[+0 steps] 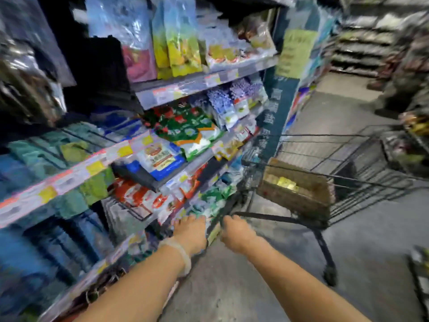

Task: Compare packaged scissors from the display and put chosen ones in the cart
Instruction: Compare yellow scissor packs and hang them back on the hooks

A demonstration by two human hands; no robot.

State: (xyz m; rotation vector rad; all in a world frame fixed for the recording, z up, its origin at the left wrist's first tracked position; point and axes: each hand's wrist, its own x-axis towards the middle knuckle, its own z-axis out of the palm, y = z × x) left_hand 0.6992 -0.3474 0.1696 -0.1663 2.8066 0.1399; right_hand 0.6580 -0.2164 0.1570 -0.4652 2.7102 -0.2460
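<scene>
The frame is heavily blurred by motion. A black wire shopping cart [362, 159] stands in the aisle ahead of me, right of the shelves. My right hand [236, 235] is curled in a fist round the left end of the cart handle [278, 218]. My left hand [190, 233], with a pale band at the wrist, reaches just left of the handle's end, in front of the lower shelf edge; blur hides whether its fingers hold anything. I can make out no packaged scissors in view.
Shelves [185, 86] of colourful bagged goods with price strips fill the left side, close to the cart. A brown box [294, 189] with yellow items sits in the cart's near end. Grey floor [325, 108] runs ahead toward more shelving [362, 49] at the far right.
</scene>
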